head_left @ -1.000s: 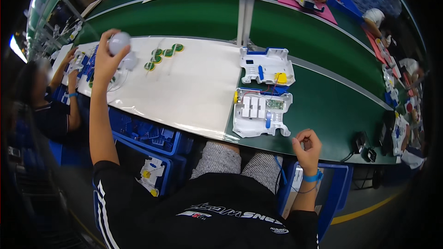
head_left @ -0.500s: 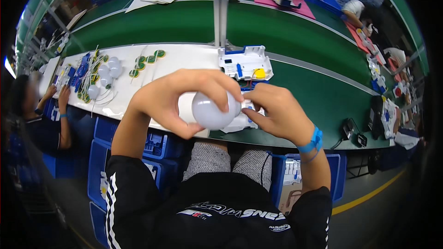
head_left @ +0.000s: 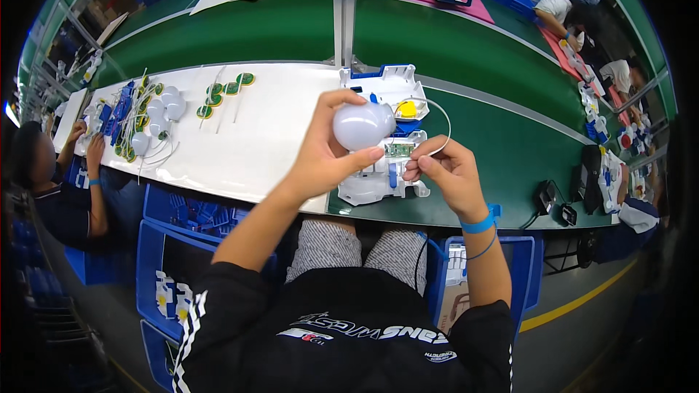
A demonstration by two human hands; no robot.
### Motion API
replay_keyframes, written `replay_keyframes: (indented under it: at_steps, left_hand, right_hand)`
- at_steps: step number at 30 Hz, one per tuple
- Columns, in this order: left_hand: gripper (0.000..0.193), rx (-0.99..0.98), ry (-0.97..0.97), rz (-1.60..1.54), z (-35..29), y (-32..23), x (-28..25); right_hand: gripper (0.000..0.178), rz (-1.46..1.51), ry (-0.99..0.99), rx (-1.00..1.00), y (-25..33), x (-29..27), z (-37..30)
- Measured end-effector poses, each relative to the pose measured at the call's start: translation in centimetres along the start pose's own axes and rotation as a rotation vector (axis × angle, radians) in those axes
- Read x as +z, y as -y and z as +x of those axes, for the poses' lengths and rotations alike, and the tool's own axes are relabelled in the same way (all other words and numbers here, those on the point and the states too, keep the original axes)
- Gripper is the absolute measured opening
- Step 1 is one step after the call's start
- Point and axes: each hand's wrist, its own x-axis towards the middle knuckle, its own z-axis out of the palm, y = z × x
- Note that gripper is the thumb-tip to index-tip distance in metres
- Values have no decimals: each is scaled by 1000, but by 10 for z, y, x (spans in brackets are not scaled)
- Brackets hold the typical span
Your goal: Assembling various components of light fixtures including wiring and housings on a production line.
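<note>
A round white bulb-shaped globe [head_left: 362, 128] is gripped by its sides in my left hand [head_left: 320, 153], its narrow neck turned to the right. From that neck a thin white wire [head_left: 448, 122] loops over to my right hand [head_left: 450, 177], whose thumb and fingers pinch it. Below the globe lies an open white plastic housing half [head_left: 364, 188] with a small green circuit board [head_left: 399, 151] and a blue part. Behind it, a second white and blue housing half [head_left: 393, 86] holds a yellow piece [head_left: 406, 110]. The globe and left hand partly cover both halves.
Several round green boards [head_left: 211, 100] lie on the white sheet [head_left: 269, 131], left of me. Further left are more white globes [head_left: 156, 113] and wires. Blue bins [head_left: 156, 236] stand below the table edge. Co-workers sit at the left, far side and right.
My right hand has drawn back from the globe's neck, and the wire now shows as a loop between them. The globe has moved up and slightly right with my left hand.
</note>
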Motion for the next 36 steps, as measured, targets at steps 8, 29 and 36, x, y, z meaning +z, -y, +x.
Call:
replay_keyframes:
  at_steps: [8, 29, 36]
  left_hand:
    - [72, -133, -214, -209, -24, 31, 25]
    - [72, -107, -247, -58, -9, 59, 29]
    - [71, -292, -246, -94, 10, 75, 24]
  right_hand:
    - [12, 27, -5, -10, -10, 3, -5]
    - [20, -826, 176, -336, 15, -5, 30]
    - [16, -860, 204, -280, 2, -31, 43]
